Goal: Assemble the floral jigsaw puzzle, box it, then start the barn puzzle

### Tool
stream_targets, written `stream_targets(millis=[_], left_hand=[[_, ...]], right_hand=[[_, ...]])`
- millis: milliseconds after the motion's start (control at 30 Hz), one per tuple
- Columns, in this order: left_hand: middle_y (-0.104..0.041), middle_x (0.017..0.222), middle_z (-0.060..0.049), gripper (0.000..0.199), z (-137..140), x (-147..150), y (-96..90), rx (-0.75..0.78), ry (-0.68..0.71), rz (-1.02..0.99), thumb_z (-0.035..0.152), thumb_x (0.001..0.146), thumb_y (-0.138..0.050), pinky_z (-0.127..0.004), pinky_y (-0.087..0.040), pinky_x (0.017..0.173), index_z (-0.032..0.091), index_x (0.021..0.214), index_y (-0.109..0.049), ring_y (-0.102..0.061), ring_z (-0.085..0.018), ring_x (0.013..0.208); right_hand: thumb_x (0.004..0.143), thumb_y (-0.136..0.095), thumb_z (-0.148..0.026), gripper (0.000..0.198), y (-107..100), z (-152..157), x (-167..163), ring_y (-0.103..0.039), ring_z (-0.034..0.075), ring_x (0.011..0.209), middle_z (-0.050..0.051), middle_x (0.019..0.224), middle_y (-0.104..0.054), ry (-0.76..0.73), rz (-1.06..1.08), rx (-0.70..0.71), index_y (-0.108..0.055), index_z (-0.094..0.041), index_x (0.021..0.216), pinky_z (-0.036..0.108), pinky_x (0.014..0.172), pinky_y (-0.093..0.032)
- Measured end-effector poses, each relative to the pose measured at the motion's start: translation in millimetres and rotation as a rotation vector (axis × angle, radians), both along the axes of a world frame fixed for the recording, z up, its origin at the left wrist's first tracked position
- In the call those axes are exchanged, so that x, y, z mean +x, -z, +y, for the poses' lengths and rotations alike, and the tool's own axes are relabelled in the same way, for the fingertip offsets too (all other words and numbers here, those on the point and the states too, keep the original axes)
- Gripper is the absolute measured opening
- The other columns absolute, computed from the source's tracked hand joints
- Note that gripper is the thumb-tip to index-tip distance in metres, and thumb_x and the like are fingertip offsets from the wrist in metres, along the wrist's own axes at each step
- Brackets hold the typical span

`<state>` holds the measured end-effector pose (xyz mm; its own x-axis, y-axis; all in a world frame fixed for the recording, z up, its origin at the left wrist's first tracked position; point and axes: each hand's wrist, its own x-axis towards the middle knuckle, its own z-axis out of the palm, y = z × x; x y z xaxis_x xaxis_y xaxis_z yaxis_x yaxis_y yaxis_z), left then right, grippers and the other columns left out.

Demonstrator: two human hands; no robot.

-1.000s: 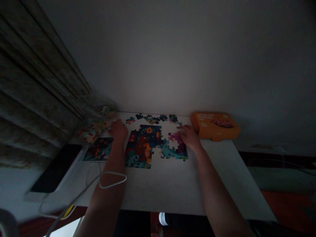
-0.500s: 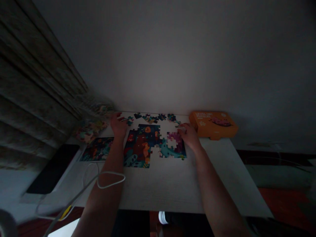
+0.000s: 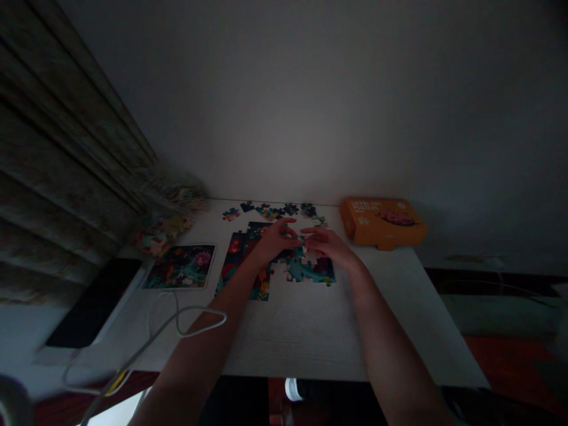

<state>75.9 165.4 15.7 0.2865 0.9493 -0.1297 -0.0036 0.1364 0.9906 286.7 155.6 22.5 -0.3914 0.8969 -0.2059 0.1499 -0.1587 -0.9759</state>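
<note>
My left hand (image 3: 277, 238) is over the upper right of the larger joined puzzle section (image 3: 237, 248), its index finger and thumb apart. Facing it, my right hand (image 3: 328, 245) is bent in a pinch above the smaller joined section (image 3: 306, 272), which shows teal and purple. A small puzzle piece (image 3: 303, 239) seems to sit at the right fingertips, close to the left thumb; the dim light blurs its outline. My hands hide the upper parts of both sections. Several loose puzzle pieces (image 3: 270, 212) lie in an arc behind them.
An orange puzzle box (image 3: 384, 223) stands at the back right. On the left lie a printed reference picture (image 3: 180, 267), a black phone-like slab (image 3: 95, 302) and a looped white cable (image 3: 199, 309). A patterned curtain (image 3: 66, 148) hangs beside the white table (image 3: 302, 337).
My left hand has moved right from the loose pieces at the back left to the middle. My right hand has shifted slightly left toward it. The reference picture is now uncovered.
</note>
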Motion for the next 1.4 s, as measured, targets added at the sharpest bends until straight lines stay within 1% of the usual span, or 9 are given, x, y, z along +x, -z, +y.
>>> stream_targets(millis=[233,333,433,500,733,867,1000,1233,1400], left_hand=[[-0.071,0.101,-0.004,0.057,-3.2,-1.1,-10.6,0.064,0.079,0.066,0.019,0.074,-0.082,-0.024,-0.057,0.065,0.02,0.127,-0.06,-0.069,-0.012,0.074],[-0.072,0.099,-0.004,0.044,-1.3,-10.7,-15.3,0.154,0.025,0.241,0.027,0.086,-0.071,-0.027,-0.056,0.069,0.021,0.127,-0.061,-0.069,-0.015,0.077],[-0.07,0.085,-0.002,0.024,-0.9,-30.9,-24.4,0.337,-0.049,0.579,0.033,0.092,-0.064,-0.03,-0.053,0.076,0.02,0.112,-0.068,-0.067,-0.019,0.078],[-0.068,0.078,-0.002,0.015,-2.5,-44.9,-31.3,0.391,-0.059,0.748,0.035,0.092,-0.063,-0.03,-0.049,0.076,0.021,0.096,-0.068,-0.066,-0.02,0.078],[-0.059,0.07,0.001,0.027,-3.8,-66.9,-34.3,0.336,0.073,0.971,0.035,0.09,-0.063,-0.028,-0.035,0.064,0.022,0.07,-0.051,-0.055,-0.017,0.069],[-0.053,0.065,0.004,0.032,-0.8,-67.6,-28.6,0.297,0.195,1.008,0.034,0.085,-0.069,-0.029,-0.029,0.06,0.022,0.068,-0.044,-0.051,-0.016,0.065],[-0.052,0.067,0.004,0.031,-0.5,-63.9,-25.0,0.279,0.253,0.99,0.034,0.084,-0.069,-0.029,-0.028,0.06,0.022,0.07,-0.044,-0.05,-0.016,0.066],[-0.047,0.063,0.005,0.034,3.7,-61.4,-18.2,0.254,0.264,0.993,0.034,0.088,-0.065,-0.029,-0.026,0.058,0.022,0.067,-0.041,-0.046,-0.015,0.062],[-0.046,0.062,0.005,0.037,5.8,-62.4,-14.8,0.283,0.266,0.994,0.035,0.089,-0.065,-0.029,-0.026,0.058,0.022,0.066,-0.04,-0.046,-0.015,0.062]], right_hand=[[0.071,-0.078,-0.031,0.052,-8.0,-4.2,-3.1,-0.056,0.011,0.059,-0.004,0.073,-0.064,-0.074,0.018,-0.028,-0.071,-0.023,0.121,0.022,0.054,-0.043],[0.072,-0.076,-0.03,0.053,-8.5,-5.0,-4.3,-0.058,0.012,0.062,-0.004,0.073,-0.064,-0.077,-0.01,-0.014,-0.07,-0.022,0.123,0.023,0.058,-0.046],[0.073,-0.074,-0.03,0.044,-8.0,-5.8,-5.5,-0.062,0.013,0.066,-0.002,0.077,-0.067,-0.065,-0.047,0.012,-0.073,-0.021,0.116,0.024,0.061,-0.047],[0.072,-0.075,-0.029,0.038,-7.4,-6.6,-7.4,-0.064,0.014,0.068,-0.001,0.077,-0.069,-0.056,-0.072,0.031,-0.074,-0.02,0.109,0.025,0.062,-0.048],[0.072,-0.083,-0.037,0.027,0.5,-14.2,-24.9,-0.065,0.014,0.063,0.002,0.074,-0.073,-0.06,-0.223,-0.012,-0.072,-0.019,0.089,0.023,0.058,-0.047],[0.073,-0.084,-0.035,0.022,5.4,-23.6,-39.3,-0.068,0.015,0.067,0.001,0.073,-0.074,-0.107,-0.251,0.022,-0.068,-0.021,0.076,0.024,0.063,-0.048],[0.079,-0.082,-0.03,0.017,5.0,-34.7,-53.2,-0.065,0.014,0.064,0.0,0.072,-0.073,-0.138,-0.402,0.201,-0.069,-0.02,0.074,0.023,0.059,-0.041],[0.078,-0.082,-0.016,0.01,3.0,-40.2,-62.7,-0.065,0.013,0.068,0.0,0.078,-0.074,-0.127,-0.537,0.353,-0.072,-0.02,0.079,0.023,0.062,-0.038],[0.079,-0.082,-0.017,0.01,0.5,-37.9,-60.9,-0.067,0.016,0.075,-0.001,0.081,-0.075,-0.131,-0.572,0.414,-0.073,-0.021,0.082,0.024,0.069,-0.041]])
